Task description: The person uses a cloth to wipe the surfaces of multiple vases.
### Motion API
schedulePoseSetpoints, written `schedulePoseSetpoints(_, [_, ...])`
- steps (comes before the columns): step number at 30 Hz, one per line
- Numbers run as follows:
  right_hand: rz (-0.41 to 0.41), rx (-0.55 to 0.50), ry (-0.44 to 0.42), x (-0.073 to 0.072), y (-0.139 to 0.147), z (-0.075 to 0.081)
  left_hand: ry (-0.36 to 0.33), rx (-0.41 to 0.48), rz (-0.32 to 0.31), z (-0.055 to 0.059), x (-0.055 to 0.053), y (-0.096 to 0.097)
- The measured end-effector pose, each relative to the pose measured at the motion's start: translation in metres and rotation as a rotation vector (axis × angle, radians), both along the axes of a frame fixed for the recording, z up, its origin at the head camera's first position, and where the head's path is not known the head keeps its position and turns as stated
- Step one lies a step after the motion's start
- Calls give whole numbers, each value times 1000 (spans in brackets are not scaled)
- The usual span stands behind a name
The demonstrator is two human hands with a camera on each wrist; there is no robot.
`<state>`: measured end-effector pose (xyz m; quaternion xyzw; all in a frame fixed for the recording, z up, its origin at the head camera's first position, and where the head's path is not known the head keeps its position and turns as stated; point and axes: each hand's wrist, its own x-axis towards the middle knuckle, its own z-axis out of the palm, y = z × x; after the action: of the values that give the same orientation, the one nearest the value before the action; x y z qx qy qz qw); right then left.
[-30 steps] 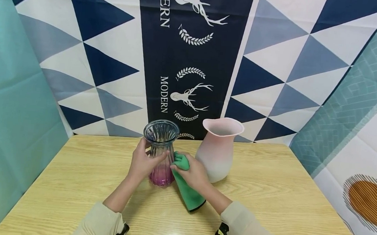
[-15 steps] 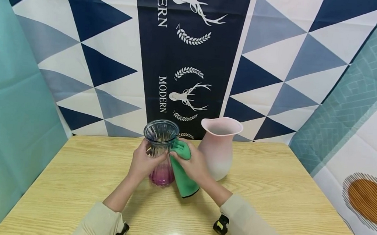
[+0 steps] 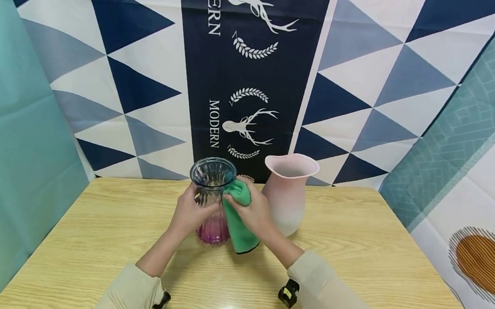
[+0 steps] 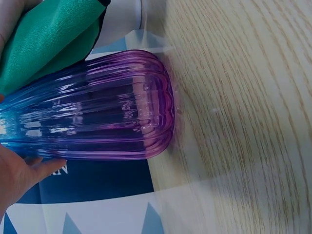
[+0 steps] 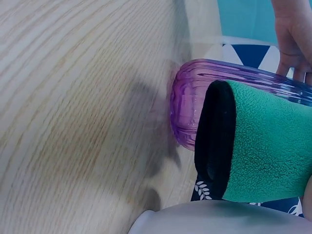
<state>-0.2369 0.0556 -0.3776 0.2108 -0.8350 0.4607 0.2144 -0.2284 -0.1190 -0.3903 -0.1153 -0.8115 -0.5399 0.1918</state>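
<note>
A ribbed glass vase [image 3: 213,229], bluish at its flared rim and purple-pink at the base, stands upright on the table. My left hand [image 3: 190,211] grips it round the middle from the left, thumb across the front. With my right hand [image 3: 255,212] I hold a folded green cloth [image 3: 239,231] against the vase's right side, just under the rim. The cloth's dark-edged end hangs down beside the glass. In the left wrist view the vase [image 4: 112,107] shows its purple base on the wood, and the green cloth [image 4: 53,39] lies along its side.
Close behind my right hand stands a pink-and-white vase [image 3: 289,201] with a wavy rim. The wooden table [image 3: 352,260] ends at a patterned cloth backdrop [image 3: 254,67], with a teal sheet [image 3: 18,131] on the left side.
My right hand has slid the cloth up along the vase's right side, toward the rim, and its hanging end has risen leftward. My left hand keeps its grip in nearly the same place.
</note>
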Motion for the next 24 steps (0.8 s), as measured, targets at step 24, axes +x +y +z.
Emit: schedulePoseSetpoints(24, [30, 61, -94, 1, 4, -7, -23, -3, 1, 4, 2, 1])
